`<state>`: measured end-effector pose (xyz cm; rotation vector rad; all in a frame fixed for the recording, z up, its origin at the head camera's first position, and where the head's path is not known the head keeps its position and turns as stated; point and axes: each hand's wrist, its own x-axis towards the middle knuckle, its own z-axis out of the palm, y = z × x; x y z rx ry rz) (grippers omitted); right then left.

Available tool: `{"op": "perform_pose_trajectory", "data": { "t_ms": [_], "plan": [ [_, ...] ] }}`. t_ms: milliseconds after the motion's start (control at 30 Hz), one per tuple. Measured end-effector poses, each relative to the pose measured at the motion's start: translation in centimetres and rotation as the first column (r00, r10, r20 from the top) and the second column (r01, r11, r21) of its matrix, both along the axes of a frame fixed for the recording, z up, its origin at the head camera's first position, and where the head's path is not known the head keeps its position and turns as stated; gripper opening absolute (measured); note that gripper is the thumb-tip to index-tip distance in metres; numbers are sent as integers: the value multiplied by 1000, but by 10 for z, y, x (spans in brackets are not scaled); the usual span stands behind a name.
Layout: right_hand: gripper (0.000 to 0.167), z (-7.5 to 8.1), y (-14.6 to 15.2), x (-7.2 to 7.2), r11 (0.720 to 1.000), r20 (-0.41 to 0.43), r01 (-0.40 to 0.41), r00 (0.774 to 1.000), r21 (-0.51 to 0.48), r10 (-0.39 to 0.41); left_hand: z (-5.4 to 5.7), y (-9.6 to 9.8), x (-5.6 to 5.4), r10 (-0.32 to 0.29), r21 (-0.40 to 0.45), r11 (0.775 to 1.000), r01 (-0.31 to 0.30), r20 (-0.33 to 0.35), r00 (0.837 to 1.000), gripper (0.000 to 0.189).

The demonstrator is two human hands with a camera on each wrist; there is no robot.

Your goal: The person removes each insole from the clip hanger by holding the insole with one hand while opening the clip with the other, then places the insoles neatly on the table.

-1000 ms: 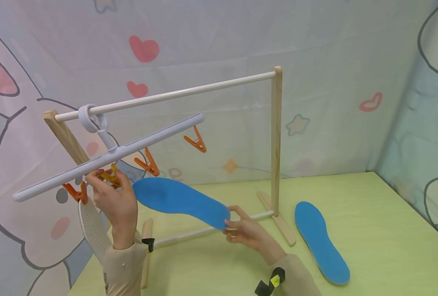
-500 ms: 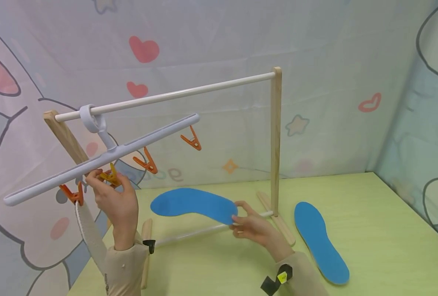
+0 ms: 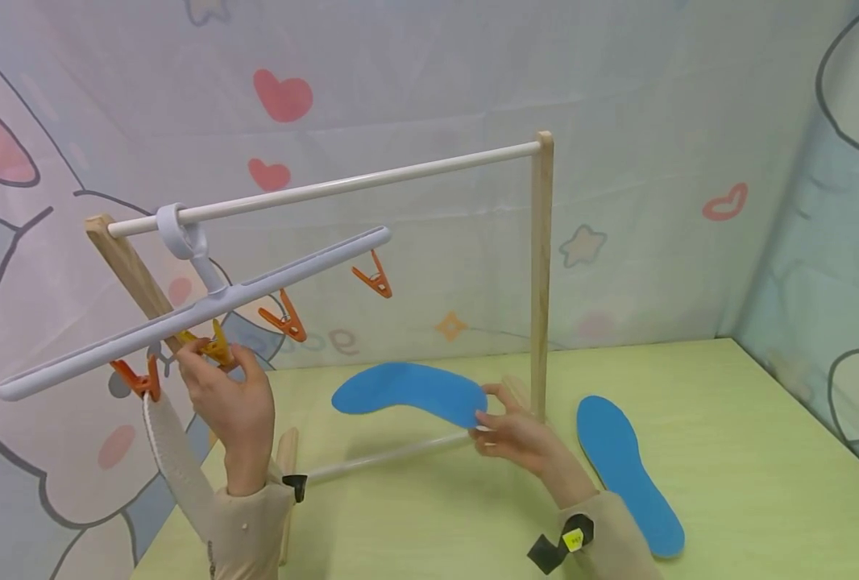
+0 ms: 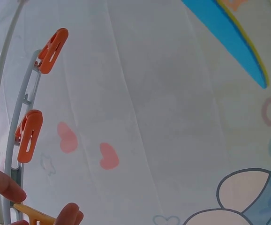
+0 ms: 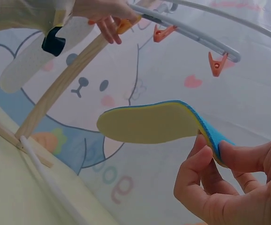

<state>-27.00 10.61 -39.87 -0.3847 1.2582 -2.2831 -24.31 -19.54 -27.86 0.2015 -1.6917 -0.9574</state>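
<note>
My left hand (image 3: 228,403) pinches a yellow clip (image 3: 217,346) under the white hanger bar (image 3: 219,303). In my right hand (image 3: 522,441) is a blue insole (image 3: 409,388), pinched by one end. It sticks out to the left, bent, and its pale yellow underside (image 5: 147,124) shows in the right wrist view. A gap separates its free end from the yellow clip. Orange clips (image 3: 284,317) hang along the same bar. From the leftmost orange clip (image 3: 139,379) a white insole (image 3: 176,463) hangs, partly behind the left sleeve.
The hanger's hook (image 3: 176,232) goes round the top rail (image 3: 357,182) of a wood-and-white rack. Another blue insole (image 3: 628,475) lies on the light green table (image 3: 749,451) at the right. A patterned cloth (image 3: 654,97) stands behind.
My right hand has drawn the blue insole to the right, away from the yellow clip. The hanger has swung slightly. My left hand stays on the clip.
</note>
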Motion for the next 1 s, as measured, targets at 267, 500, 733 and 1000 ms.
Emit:
{"op": "perform_pose_trajectory", "data": {
  "t_ms": [267, 500, 733, 1000],
  "plan": [
    [30, 6, 12, 2, 1000, -23, 11, 1000, -1, -11, -2, 3, 2, 33, 20, 999, -34, 38, 999, 33],
    [29, 13, 20, 3, 999, -34, 33, 999, 14, -32, -8, 9, 4, 74, 24, 997, -75, 33, 997, 33],
    [30, 20, 26, 8, 999, -41, 37, 998, -4, -37, -13, 15, 4, 84, 34, 996, -82, -36, 996, 31],
    [33, 28, 36, 13, 998, -46, 62, 997, -12, -63, -14, 22, 8, 102, 55, 994, -97, -114, 988, 28]
  ]
}}
